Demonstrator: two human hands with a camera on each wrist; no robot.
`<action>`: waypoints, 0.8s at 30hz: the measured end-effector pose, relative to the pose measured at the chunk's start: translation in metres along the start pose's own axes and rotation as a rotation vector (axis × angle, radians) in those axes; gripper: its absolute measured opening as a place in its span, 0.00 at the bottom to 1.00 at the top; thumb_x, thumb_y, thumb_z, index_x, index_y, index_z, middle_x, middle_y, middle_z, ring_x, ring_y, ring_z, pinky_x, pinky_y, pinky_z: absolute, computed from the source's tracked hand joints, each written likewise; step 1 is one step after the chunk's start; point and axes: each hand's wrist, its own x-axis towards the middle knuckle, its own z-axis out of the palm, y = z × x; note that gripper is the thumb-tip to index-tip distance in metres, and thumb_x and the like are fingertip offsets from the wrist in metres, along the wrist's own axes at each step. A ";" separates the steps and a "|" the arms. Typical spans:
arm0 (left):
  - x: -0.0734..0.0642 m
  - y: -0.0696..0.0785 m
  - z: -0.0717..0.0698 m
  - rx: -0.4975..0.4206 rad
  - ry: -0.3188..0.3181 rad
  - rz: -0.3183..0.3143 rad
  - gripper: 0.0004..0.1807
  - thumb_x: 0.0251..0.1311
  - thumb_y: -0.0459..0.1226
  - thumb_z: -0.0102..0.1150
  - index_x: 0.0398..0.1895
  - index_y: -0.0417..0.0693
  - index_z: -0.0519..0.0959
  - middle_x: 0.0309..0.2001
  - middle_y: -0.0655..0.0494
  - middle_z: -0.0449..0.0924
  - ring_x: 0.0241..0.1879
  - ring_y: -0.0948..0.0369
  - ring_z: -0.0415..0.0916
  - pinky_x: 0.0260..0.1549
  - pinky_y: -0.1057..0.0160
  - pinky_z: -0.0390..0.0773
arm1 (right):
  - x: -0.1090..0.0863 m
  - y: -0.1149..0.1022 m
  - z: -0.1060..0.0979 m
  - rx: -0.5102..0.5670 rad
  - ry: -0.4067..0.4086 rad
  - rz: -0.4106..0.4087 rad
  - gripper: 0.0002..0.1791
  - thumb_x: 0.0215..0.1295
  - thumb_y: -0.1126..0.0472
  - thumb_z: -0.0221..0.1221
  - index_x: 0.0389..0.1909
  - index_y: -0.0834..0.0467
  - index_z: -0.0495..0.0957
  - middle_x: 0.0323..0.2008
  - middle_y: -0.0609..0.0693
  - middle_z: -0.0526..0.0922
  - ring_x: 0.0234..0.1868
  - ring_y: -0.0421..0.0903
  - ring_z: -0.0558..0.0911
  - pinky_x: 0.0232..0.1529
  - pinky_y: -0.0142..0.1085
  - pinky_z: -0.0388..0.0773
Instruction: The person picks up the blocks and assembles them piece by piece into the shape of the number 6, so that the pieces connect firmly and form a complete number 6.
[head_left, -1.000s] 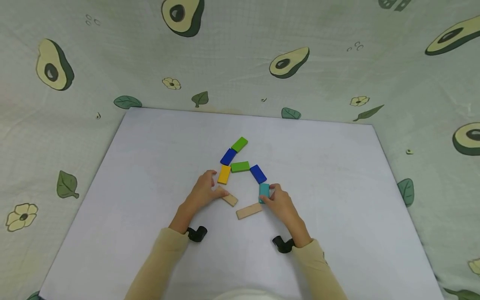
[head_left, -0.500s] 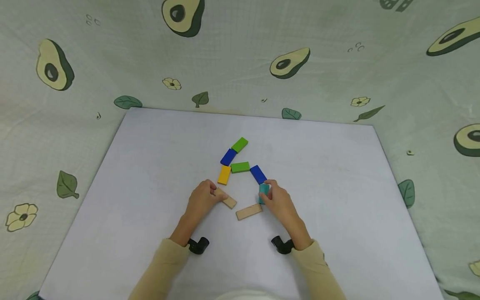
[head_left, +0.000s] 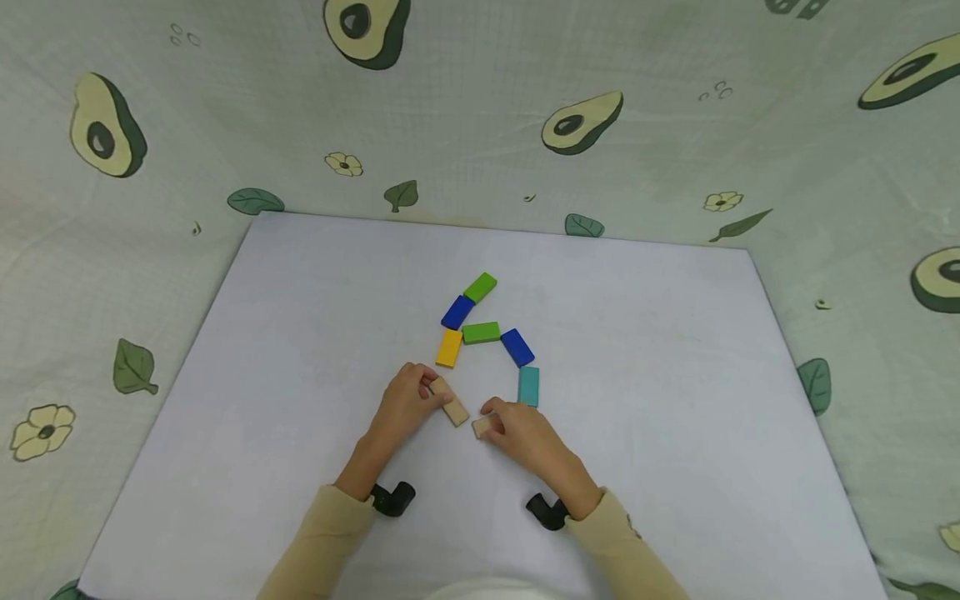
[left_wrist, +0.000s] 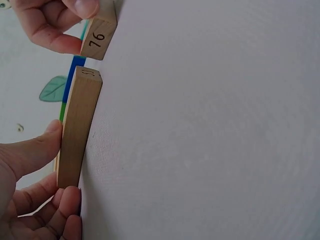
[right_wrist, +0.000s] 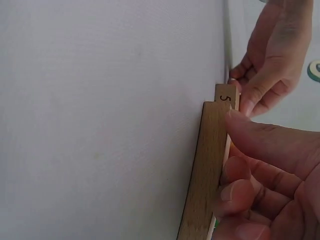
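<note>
My left hand (head_left: 399, 406) pinches a plain wooden block (head_left: 454, 410) between thumb and fingers, near its far end. The block lies slanted on the white table (head_left: 645, 350). A second plain wooden block (right_wrist: 205, 165) is gripped by my right hand (head_left: 531, 439), whose fingers cover most of it in the head view. "76" is marked on the second block's end (left_wrist: 98, 39) in the left wrist view. A small gap separates the two wooden blocks. Just beyond my right hand lies a turquoise block (head_left: 528, 386); a yellow block (head_left: 449, 348) lies past my left fingertips.
Farther back, a green block (head_left: 482, 333), a blue block (head_left: 517, 347), another blue block (head_left: 457, 312) and another green block (head_left: 480, 287) lie flat, nearly end to end. A patterned cloth (head_left: 465, 125) hangs behind the table. Black wrist cameras (head_left: 393, 500) sit under both wrists.
My right hand has let go of the turquoise block, moved left and nearer, and taken the right wooden block. The left wooden block has turned steeper in my left hand, its near end closer to me.
</note>
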 end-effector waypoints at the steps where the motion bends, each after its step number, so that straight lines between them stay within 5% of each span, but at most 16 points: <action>1: 0.000 0.000 0.000 -0.003 0.000 0.001 0.21 0.51 0.43 0.67 0.42 0.40 0.75 0.35 0.50 0.71 0.31 0.60 0.67 0.30 0.66 0.69 | 0.000 0.000 0.001 0.000 0.011 -0.004 0.14 0.57 0.59 0.64 0.43 0.58 0.77 0.19 0.43 0.72 0.20 0.36 0.68 0.22 0.27 0.66; 17: -0.003 0.007 0.001 0.042 -0.025 0.015 0.21 0.50 0.44 0.67 0.42 0.42 0.74 0.37 0.51 0.71 0.33 0.60 0.67 0.33 0.66 0.70 | 0.001 -0.002 0.000 0.005 0.040 -0.011 0.13 0.58 0.58 0.63 0.42 0.57 0.77 0.23 0.45 0.78 0.23 0.36 0.71 0.24 0.27 0.69; 24: 0.013 0.007 0.001 0.038 0.053 -0.011 0.23 0.56 0.48 0.61 0.47 0.41 0.70 0.32 0.52 0.70 0.29 0.59 0.66 0.26 0.66 0.68 | 0.000 -0.001 0.000 -0.003 0.036 -0.012 0.13 0.58 0.58 0.63 0.43 0.58 0.77 0.20 0.43 0.74 0.21 0.36 0.69 0.23 0.27 0.67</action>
